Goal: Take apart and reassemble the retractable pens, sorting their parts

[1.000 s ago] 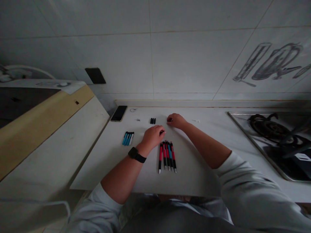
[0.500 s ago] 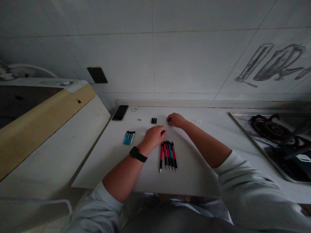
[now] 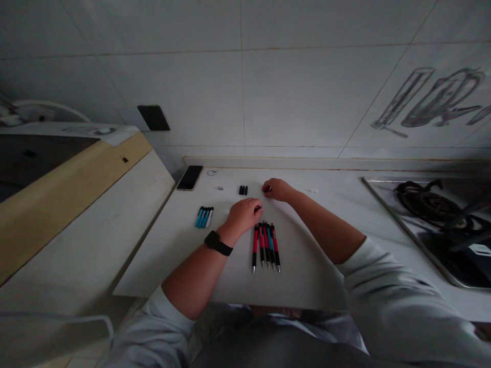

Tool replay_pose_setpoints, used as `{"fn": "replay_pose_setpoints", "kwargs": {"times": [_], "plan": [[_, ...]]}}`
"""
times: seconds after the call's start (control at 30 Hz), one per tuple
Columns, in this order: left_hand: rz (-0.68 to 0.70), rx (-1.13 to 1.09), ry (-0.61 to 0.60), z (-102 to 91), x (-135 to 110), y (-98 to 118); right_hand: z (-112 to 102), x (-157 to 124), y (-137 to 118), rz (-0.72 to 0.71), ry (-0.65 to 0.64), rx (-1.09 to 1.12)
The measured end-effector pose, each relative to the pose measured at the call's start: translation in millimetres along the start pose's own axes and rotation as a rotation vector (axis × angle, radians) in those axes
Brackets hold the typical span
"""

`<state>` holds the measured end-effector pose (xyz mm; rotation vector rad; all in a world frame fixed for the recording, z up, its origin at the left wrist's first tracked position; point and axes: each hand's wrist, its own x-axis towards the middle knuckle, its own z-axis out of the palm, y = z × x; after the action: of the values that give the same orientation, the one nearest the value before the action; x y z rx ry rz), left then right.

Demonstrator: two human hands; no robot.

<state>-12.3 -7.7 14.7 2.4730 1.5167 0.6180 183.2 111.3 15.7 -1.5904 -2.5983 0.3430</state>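
My left hand is closed above the white tabletop, its fingers curled round a small dark thing that I cannot make out. Farther back and to the right, my right hand is closed too, fingertips low at the surface; what they pinch is hidden. Several assembled pens, mostly red with one blue, lie side by side just below my left hand. Short black grip pieces sit between and behind the hands. To the left is a row of blue and white pen barrels with black ends.
Small springs lie left of the black pieces. A phone rests at the back left corner, with a thin loop beside it. Thin white pieces lie right of my right hand. A gas stove stands far right; a tiled wall closes the back.
Almost nothing differs. My right hand has shifted very slightly left; my left hand and the laid-out pen parts stay where they were.
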Motion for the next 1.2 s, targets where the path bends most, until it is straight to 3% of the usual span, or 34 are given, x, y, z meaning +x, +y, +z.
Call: {"fn": "replay_pose_setpoints", "kwargs": {"times": [0.6,0.73,1.0,1.2], "plan": [[0.001,-0.011,-0.019,1.6,0,-1,-4,-1,-3,-0.022,-0.031,-0.004],[0.006,-0.007,-0.013,1.6,0,-2,-6,-5,-1,-0.018,0.023,0.057],[0.035,-0.053,0.022,0.2,2,-4,-12,-47,10,0.038,0.316,0.156],[0.028,-0.071,0.007,2.5,3,-6,7,-56,4,0.122,0.249,0.174]]}}
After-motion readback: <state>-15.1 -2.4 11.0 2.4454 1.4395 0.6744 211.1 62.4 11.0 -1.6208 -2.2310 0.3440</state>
